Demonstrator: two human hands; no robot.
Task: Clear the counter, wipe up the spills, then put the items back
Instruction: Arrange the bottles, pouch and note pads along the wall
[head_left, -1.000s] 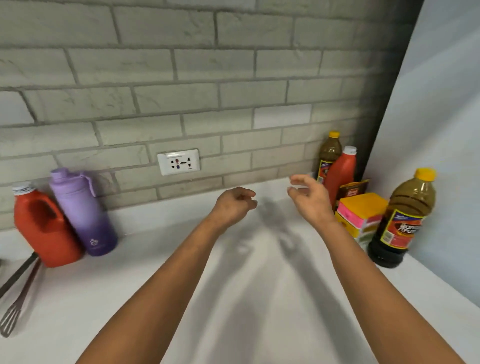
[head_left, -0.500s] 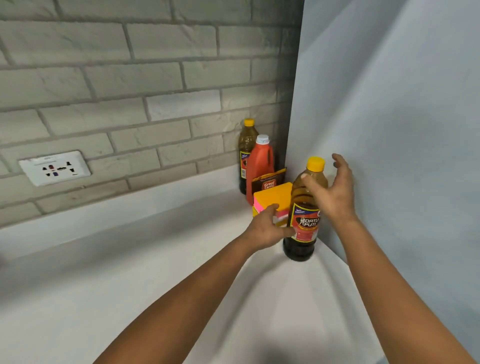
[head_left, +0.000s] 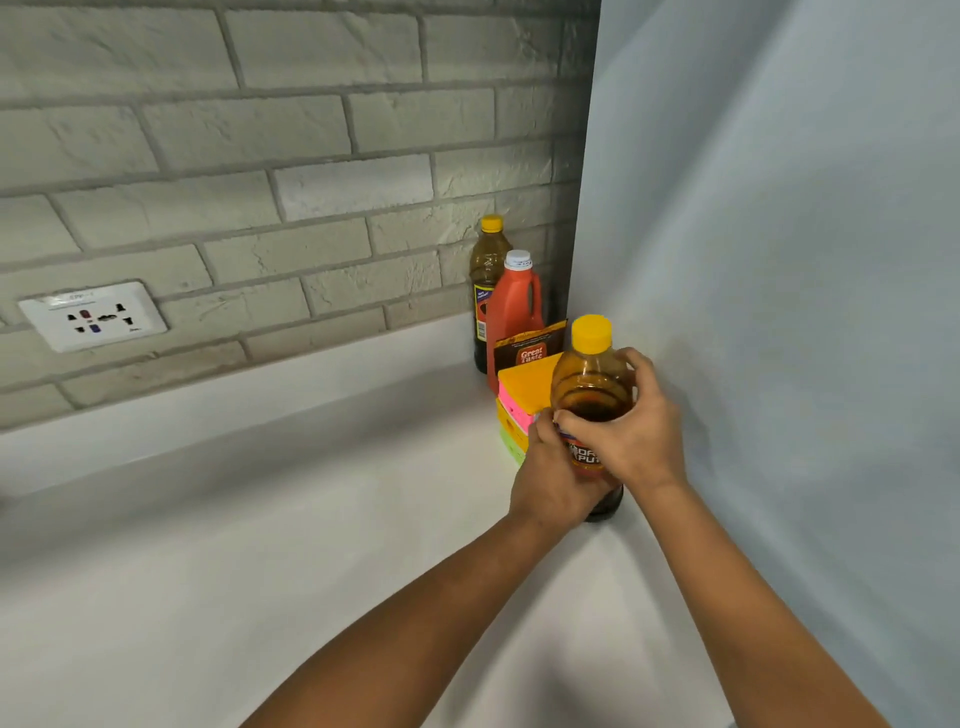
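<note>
Head view: right hand (head_left: 636, 434) and left hand (head_left: 553, 480) grasp vinegar bottle (head_left: 592, 387); base apparently on counter (head_left: 260, 519).

Bright even light, soft shadows on counter (head_left: 260, 519), wide-angle bending at edges.

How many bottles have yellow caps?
2. One bottle is up front, gripped by the left hand and right hand. The other bottle stands in the back corner behind the red jug. More could hide behind these.
</note>
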